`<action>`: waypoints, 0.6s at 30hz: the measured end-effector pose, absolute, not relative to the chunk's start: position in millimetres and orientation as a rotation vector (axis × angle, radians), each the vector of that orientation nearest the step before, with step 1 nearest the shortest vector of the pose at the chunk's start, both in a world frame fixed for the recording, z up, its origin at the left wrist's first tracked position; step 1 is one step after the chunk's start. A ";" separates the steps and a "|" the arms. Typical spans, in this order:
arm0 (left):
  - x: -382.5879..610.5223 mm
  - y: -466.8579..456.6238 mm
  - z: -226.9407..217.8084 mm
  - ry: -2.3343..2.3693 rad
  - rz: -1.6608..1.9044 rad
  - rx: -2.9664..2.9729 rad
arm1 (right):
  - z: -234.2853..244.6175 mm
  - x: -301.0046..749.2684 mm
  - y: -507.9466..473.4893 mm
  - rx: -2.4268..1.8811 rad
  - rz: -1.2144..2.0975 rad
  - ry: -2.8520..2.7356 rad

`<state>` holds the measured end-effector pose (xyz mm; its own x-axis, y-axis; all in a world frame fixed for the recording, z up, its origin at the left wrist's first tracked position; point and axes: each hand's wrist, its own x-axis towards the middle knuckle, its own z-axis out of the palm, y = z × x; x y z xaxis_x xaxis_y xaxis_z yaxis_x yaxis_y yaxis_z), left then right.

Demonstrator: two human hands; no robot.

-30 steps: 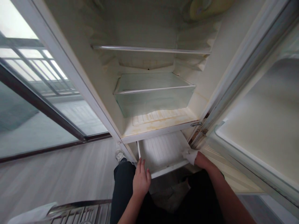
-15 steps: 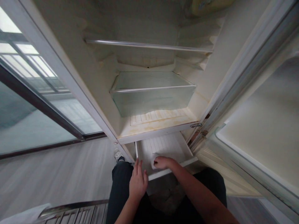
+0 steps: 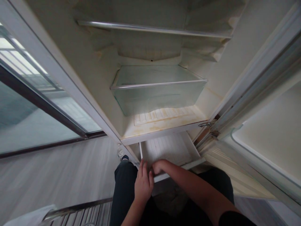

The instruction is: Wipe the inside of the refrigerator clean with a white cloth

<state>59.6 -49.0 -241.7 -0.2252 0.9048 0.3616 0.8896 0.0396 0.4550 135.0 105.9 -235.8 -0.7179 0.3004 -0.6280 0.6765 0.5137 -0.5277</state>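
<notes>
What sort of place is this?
Probably a room in somebody's home: there's an open, off-white fridge with shelves inside, a dark-framed glass panel with a barred railing beyond it, and a grey wood-look floor.

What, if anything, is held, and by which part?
Can't tell: left grip lies at the near left corner of the drawer; right grip is partly hidden.
</notes>
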 end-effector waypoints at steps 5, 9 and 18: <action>59.2 -49.4 -242.4 2.249 0.963 1.956 | -222.2 137.7 118.5 1.127 -1.028 2.230; 59.1 -49.6 -240.2 2.230 0.969 1.959 | -202.8 138.7 142.8 1.513 -0.963 2.381; 59.2 -48.9 -241.5 2.212 1.012 1.913 | -218.6 120.1 150.0 1.106 -1.214 2.732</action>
<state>59.2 -48.9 -241.5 -0.2349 0.8986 0.3706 0.8682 0.0225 0.4958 120.1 150.0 -218.6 -0.7583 0.6118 -0.2252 0.5772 0.4695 -0.6681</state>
